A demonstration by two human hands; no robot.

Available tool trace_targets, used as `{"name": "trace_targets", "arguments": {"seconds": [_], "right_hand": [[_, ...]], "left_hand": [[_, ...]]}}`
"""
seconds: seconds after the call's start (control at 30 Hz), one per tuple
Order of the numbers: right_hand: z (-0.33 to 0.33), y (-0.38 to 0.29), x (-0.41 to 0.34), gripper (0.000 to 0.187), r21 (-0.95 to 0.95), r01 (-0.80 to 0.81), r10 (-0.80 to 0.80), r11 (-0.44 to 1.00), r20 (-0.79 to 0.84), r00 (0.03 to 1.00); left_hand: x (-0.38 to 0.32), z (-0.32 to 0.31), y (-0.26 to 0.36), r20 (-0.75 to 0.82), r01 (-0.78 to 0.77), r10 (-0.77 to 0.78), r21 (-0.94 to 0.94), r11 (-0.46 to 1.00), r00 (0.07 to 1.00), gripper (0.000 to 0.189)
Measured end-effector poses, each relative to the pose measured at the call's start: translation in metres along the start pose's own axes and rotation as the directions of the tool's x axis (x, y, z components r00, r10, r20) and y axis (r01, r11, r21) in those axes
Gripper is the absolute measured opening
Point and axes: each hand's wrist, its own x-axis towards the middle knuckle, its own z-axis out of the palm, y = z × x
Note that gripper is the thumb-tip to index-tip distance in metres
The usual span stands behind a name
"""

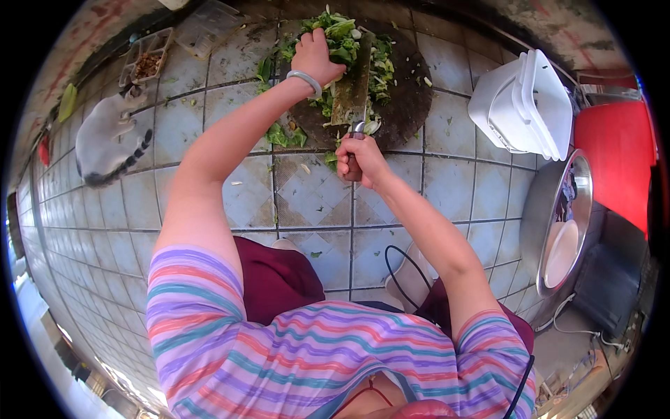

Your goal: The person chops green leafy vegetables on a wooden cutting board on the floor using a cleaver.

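Observation:
A round dark chopping board lies on the tiled floor before me, with a heap of leafy greens on it. My left hand, a pale bangle at its wrist, presses down on the heap with fingers spread over the leaves. My right hand grips the brown handle of a cleaver. Its broad blade, smeared with bits of leaf, lies just right of my left thumb. Chopped greens are piled along the blade's right side. The cutting edge is hard to make out among the leaves.
A cat lies on the tiles at left, near a compartment tray of food scraps and a clear plastic tray. On the right stand stacked white buckets, a metal basin and a red container. Loose leaves litter the floor.

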Motion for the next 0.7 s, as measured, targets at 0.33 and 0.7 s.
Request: {"name": "trace_targets", "arguments": {"seconds": [0.33,0.7], "right_hand": [[-0.056,-0.008,-0.003,0.03,-0.533,0.062,-0.213,0.844,-0.226,0.951],[-0.046,-0.098,0.004,0.026,-0.942,0.325,-0.794,0.082,0.135,0.593]], "left_hand": [[0.0,0.054,-0.047,-0.022,-0.447,0.503,0.426,0.787,0.864,0.05],[-0.014,0.04,-0.056,-0.023,-0.262,0.276,-0.398,0.879,0.961,0.036]]}}
